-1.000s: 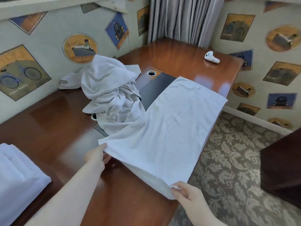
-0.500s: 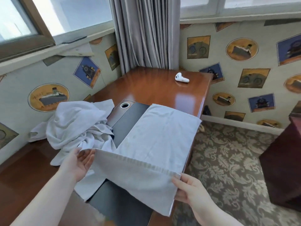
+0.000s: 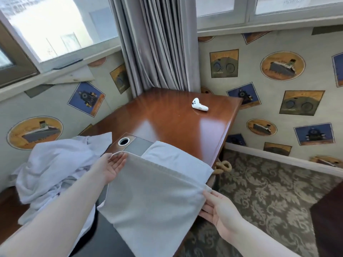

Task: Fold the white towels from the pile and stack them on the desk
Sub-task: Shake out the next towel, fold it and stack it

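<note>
A white terry towel (image 3: 154,197) is held lifted over the right edge of the glossy reddish-brown wooden desk (image 3: 167,117), its raised hem stretched between both hands while its far part lies flat on the desk. The left corner of the hem is draped over the straight fingers of the left hand (image 3: 109,167), held palm up. The right corner is pinched by the right hand (image 3: 220,210) beyond the desk's right edge. A crumpled pile of white towels (image 3: 55,167) is heaped at the left edge of the desk. A small white controller (image 3: 199,106) lies near the far right corner.
</note>
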Demonstrator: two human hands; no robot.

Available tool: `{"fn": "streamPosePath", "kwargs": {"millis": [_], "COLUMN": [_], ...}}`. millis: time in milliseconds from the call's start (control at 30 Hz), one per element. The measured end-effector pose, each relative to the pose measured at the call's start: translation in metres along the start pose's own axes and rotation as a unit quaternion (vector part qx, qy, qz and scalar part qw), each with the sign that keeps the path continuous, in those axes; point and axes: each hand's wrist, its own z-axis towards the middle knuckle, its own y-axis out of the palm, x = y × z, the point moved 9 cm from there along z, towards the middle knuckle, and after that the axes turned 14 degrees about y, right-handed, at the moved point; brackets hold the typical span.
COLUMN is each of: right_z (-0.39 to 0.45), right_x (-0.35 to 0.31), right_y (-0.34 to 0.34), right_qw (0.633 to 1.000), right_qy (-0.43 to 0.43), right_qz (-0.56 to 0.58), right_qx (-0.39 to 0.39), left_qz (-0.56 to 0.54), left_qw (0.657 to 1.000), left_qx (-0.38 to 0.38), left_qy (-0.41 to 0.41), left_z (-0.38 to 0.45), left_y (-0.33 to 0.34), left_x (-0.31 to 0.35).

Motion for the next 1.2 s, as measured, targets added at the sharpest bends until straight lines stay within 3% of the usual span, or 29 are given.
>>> {"fn": "streamPosePath", "kwargs": {"millis": [233, 500, 600, 767, 900, 967, 1100, 1200], "right_z": [0.056, 0.114, 0.132, 0.136, 0.157, 0.163, 0.180, 0.185], "right_x": [-0.044, -0.087, -0.103, -0.150, -0.160, -0.168, -0.187, -0.187], "right_y": [-0.024, -0.056, -0.065, -0.051, -0.043, -0.043, -0.058, -0.066], "right_qw": [0.998, 0.981, 0.970, 0.850, 0.747, 0.714, 0.790, 0.821], "right_qy": [0.039, 0.103, 0.059, -0.171, -0.146, -0.128, -0.086, -0.062], "right_qz": [0.003, -0.008, -0.115, -0.430, -0.595, -0.629, -0.525, -0.468], "right_qx": [0.046, 0.164, 0.204, 0.253, 0.259, 0.279, 0.305, 0.320], "left_qz": [0.083, 0.170, 0.207, 0.263, 0.264, 0.252, 0.226, 0.238], "left_qw": [0.996, 0.983, 0.973, 0.960, 0.959, 0.962, 0.967, 0.964], "left_qx": [-0.007, -0.037, -0.033, 0.018, 0.045, 0.038, 0.034, 0.020], "left_qy": [-0.011, -0.062, -0.095, -0.092, -0.097, -0.101, -0.110, -0.115], "left_z": [0.085, 0.184, 0.198, 0.216, 0.224, 0.227, 0.235, 0.239], "left_y": [0.081, 0.151, 0.161, 0.158, 0.149, 0.149, 0.152, 0.155], "left_x": [-0.033, -0.093, -0.120, -0.132, -0.135, -0.139, -0.143, -0.147]}}
